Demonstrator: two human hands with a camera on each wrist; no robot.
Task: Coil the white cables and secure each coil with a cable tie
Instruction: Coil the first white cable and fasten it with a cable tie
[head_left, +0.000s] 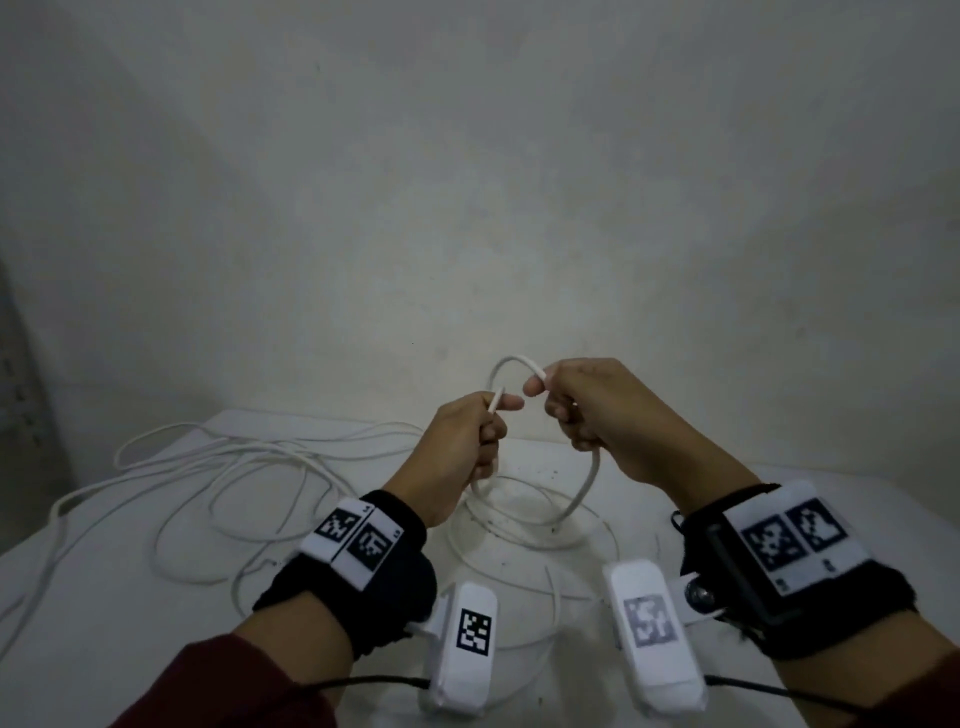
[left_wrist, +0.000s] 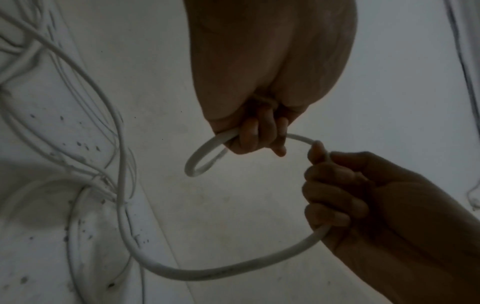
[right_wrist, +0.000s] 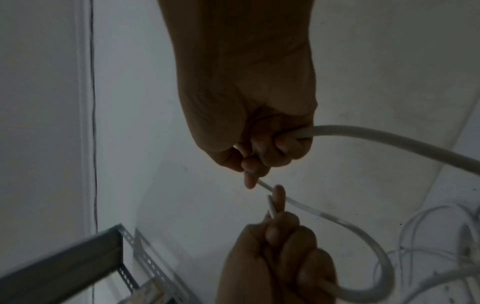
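- White cable (head_left: 586, 486) is up off the surface (head_left: 675, 478), bent into a first loop between both hands.
- Left hand (head_left: 462, 447) fingers curl round the cut end; right hand (head_left: 597, 410) grips the running length.
- Risk: stiff cable may spring open if either grip eases.
- Loose strands (head_left: 218, 467) toward the surface's left edge could snag and tangle.

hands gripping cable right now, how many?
2. Left hand grips the white cable near its end; right hand grips the same loop just beside it.
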